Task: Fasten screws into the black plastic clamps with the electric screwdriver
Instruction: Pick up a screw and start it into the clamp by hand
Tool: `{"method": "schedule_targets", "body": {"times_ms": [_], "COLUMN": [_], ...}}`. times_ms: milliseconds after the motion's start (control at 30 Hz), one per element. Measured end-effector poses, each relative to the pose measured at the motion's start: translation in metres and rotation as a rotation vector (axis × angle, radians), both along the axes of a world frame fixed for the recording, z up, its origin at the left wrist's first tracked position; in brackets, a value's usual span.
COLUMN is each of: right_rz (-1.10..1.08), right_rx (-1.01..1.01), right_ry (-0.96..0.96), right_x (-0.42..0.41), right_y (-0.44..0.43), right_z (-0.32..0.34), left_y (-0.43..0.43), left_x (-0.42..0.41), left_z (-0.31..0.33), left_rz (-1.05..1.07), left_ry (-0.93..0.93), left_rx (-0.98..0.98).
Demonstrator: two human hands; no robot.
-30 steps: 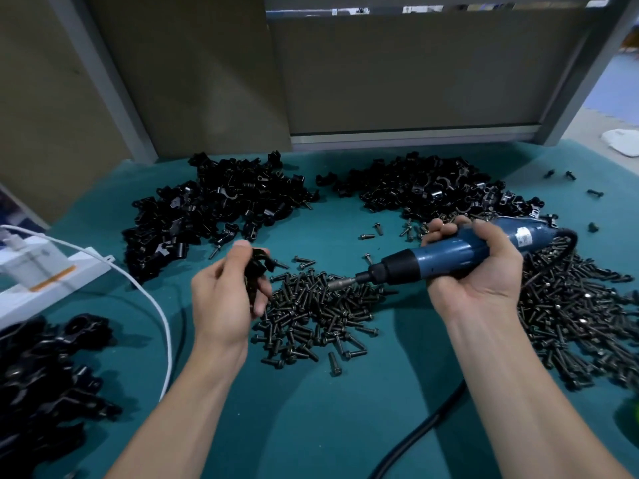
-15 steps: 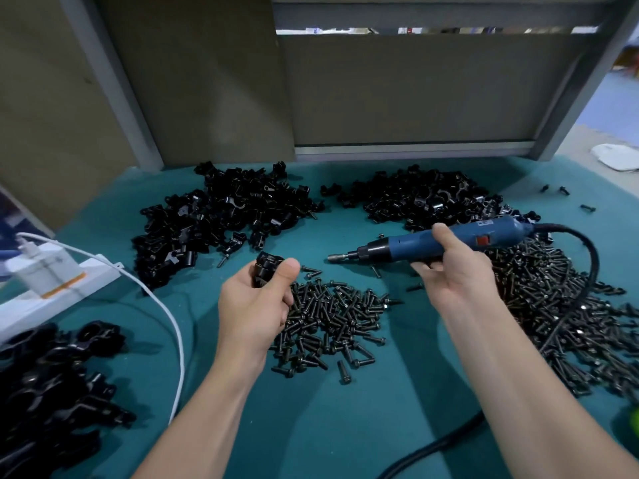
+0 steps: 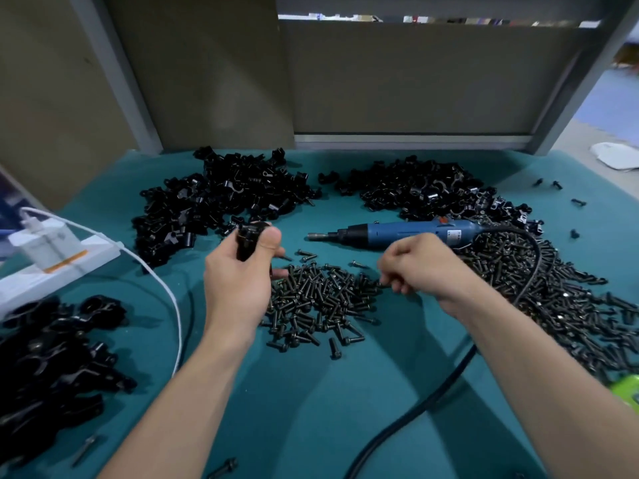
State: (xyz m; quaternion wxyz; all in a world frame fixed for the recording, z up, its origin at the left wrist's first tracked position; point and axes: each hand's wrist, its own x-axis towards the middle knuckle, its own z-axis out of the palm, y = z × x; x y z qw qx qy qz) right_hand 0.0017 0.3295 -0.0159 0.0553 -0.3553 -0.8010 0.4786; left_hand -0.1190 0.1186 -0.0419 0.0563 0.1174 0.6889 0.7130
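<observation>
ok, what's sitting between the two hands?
Head view: the small screw pile lies between the left hand, which holds a clamp, and the right hand.

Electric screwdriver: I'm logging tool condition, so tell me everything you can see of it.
The electric screwdriver lies flat on the teal mat, unheld, its metal bit pointing left. It has a blue, plastic-looking body, a black collar behind the bit, and a white label and red mark toward the rear. A black cable leaves its right end and curves over the screw pile. Its rear lies at that pile's edge. The right hand hovers just in front, not gripping it.
</observation>
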Motion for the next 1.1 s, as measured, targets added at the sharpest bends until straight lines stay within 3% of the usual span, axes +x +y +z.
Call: {"method": "schedule_targets", "body": {"times_ms": [100, 167, 233, 367, 467, 600, 733, 867, 1100], "right_rz": [0.305, 0.328, 0.281, 0.263, 0.177, 0.04, 0.003, 0.001, 0.001], "right_rx": [0.423, 0.562, 0.619, 0.611, 0.419, -0.195, -0.475, -0.528, -0.321], "right_ry": [-0.259, -0.309, -0.269, -0.205, -0.025, 0.339, 0.432, 0.521, 0.644], "right_x": [0.008, 0.013, 0.015, 0.016, 0.018, 0.02, 0.025, 0.024, 0.022], "right_y": [-0.032, -0.048, -0.056, -0.057, -0.055, -0.058, -0.061, -0.065, -0.077], "right_z": [0.001, -0.008, -0.016, -0.023, -0.025, -0.025, -0.031, -0.033, -0.029], "left_y": [-0.005, -0.01, -0.014, -0.019, -0.021, -0.022, -0.024, -0.022, -0.021], "left_x": [0.002, 0.01, 0.016, 0.026, 0.026, 0.02, 0.024, 0.027, 0.032], "left_z": [0.011, 0.018, 0.021, 0.006, -0.011, -0.021, -0.024, -0.023, -0.022], "left_rz": [-0.055, -0.205, -0.322, -0.335, -0.263, -0.228, -0.252, -0.295, -0.375], "left_ry": [-0.22, -0.414, -0.507, -0.445, -0.331, -0.218, -0.147, -0.04, 0.088], "left_rx": [0.132, 0.266, 0.301, 0.167, -0.012, -0.084, -0.093, -0.091, -0.209]}}
